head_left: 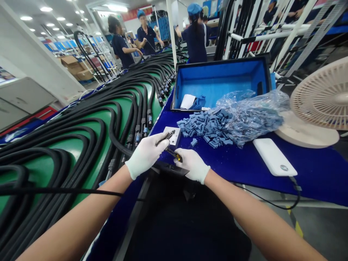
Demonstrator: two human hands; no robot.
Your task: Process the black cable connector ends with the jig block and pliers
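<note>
My left hand (149, 151), in a white glove, is closed around the end of a black hose (115, 136). A dark ribbed end piece (170, 134) sticks out past its fingers, over a small white block with holes (176, 137). Close beside it, my gloved right hand (192, 164) is wrapped around a black-and-yellow handled tool (178, 156). The tool's dark shaft points toward the left fingers; its exact kind and tip are hidden. Right of the block lies a heap of small blue-grey plastic clips (208, 125), partly spilling from a clear plastic bag (251, 114).
Many black hoses with fittings lie along the green conveyor (81, 148) at left. A blue bin (220, 78) stands behind the clips. A white power bank (274, 156) with a cable and a beige fan (323, 98) are at right. Several people work farther back.
</note>
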